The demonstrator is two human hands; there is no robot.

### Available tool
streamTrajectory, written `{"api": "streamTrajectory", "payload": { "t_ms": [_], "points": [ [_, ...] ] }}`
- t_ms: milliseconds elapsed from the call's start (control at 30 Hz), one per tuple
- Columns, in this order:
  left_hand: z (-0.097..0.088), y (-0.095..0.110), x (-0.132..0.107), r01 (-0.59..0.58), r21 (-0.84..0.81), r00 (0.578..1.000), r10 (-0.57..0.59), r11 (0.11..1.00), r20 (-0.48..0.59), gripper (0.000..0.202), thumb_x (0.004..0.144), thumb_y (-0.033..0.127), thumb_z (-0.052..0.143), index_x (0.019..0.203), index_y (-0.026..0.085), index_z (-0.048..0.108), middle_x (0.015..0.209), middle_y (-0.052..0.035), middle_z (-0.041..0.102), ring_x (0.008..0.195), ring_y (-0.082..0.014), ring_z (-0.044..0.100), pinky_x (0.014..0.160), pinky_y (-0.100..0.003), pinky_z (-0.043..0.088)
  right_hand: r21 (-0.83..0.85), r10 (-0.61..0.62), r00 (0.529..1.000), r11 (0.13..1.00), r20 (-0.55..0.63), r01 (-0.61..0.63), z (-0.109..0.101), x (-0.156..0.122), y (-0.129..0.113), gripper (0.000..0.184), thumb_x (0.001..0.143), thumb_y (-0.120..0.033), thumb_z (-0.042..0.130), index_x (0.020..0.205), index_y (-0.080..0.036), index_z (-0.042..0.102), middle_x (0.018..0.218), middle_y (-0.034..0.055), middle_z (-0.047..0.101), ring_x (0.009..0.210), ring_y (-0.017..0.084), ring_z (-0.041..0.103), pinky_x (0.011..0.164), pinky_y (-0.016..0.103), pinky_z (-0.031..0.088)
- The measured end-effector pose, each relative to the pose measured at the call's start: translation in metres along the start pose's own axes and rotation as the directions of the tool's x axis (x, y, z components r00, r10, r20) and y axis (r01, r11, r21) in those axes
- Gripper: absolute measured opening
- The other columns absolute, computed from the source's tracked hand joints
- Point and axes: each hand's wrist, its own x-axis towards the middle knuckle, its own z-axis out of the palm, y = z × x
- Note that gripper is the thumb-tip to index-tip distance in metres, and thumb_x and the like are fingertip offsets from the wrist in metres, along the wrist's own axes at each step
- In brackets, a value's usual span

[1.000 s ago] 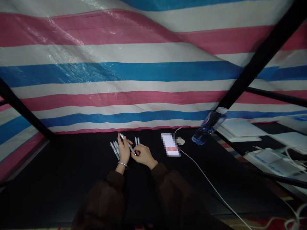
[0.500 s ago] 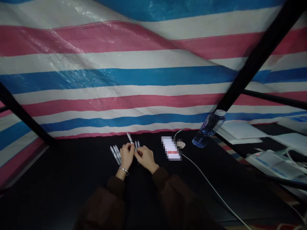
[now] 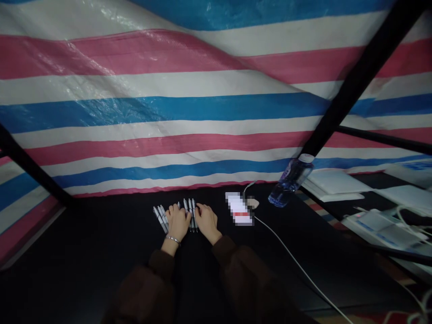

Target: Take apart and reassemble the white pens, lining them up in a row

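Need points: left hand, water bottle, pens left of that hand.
left hand (image 3: 177, 222): head view, back of the hand
water bottle (image 3: 290, 181): head view, middle of the body
pens (image 3: 161, 218): head view, barrels of the group

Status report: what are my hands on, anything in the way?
Left hand flat on black table, beside pens. Right hand flat beside second pen row. Nothing visibly held. Blurred white item and cable off to the right.

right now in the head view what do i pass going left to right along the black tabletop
left pen group → left hand → right pen group → right hand → blurred white-and-red item → plastic water bottle
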Motion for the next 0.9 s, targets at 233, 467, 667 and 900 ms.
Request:
{"api": "streamTrajectory", "payload": {
  "t_ms": [233, 467, 667, 900],
  "points": [
    [-0.002, 0.002, -0.001, -0.013, 0.036, 1.0, 0.013, 0.999, 0.006, 0.035, 0.086, 0.034, 0.035, 0.089, 0.015, 0.064, 0.093, -0.0124, 0.053, 0.092, -0.026, 0.044, 0.08, -0.038, 0.029, -0.063, -0.005, 1.0, 0.998, 0.019, 0.006, 0.0, 0.0, 0.0, 0.024, 0.083, -0.02, 0.046, 0.095, -0.019, 0.067, 0.087, 0.01, 0.067, 0.083, 0.023, 0.059, 0.073, 0.031, 0.041],
    [0.001, 0.002, 0.0, -0.018, 0.011, 1.0, 0.019, 1.0, -0.019, 0.034, 0.085, 0.032, 0.039, 0.108, 0.014, 0.057, 0.1, -0.012, 0.054, 0.095, -0.0255, 0.045, 0.082, -0.038, 0.029, -0.112, 0.077, 0.984, 0.992, 0.16, -0.06, -0.01, 0.001, -0.008, 0.03, 0.086, -0.024, 0.043, 0.103, -0.016, 0.065, 0.097, 0.0096, 0.066, 0.094, 0.02, 0.056, 0.081, 0.027, 0.038],
    [0.003, 0.0, 0.001, -0.048, 0.0, 0.999, 0.048, 0.999, -0.011, 0.037, 0.085, 0.032, 0.038, 0.114, 0.017, 0.056, 0.1, -0.0112, 0.055, 0.096, -0.0256, 0.045, 0.083, -0.039, 0.028, -0.14, 0.1, 0.974, 0.987, 0.204, -0.072, -0.017, 0.001, -0.015, 0.031, 0.088, -0.025, 0.04, 0.105, -0.017, 0.065, 0.098, 0.0082, 0.065, 0.095, 0.019, 0.055, 0.08, 0.025, 0.038],
    [0.001, 0.001, 0.0, -0.056, -0.014, 0.998, 0.056, 0.998, -0.007, 0.032, 0.084, 0.032, 0.04, 0.105, 0.018, 0.06, 0.099, -0.0114, 0.055, 0.096, -0.0258, 0.044, 0.084, -0.039, 0.027, -0.156, 0.067, 0.977, 0.987, 0.205, -0.035, -0.016, 0.0, -0.013, 0.03, 0.088, -0.027, 0.041, 0.103, -0.017, 0.065, 0.096, 0.0075, 0.066, 0.093, 0.02, 0.056, 0.081, 0.025, 0.038]
  ]
}}
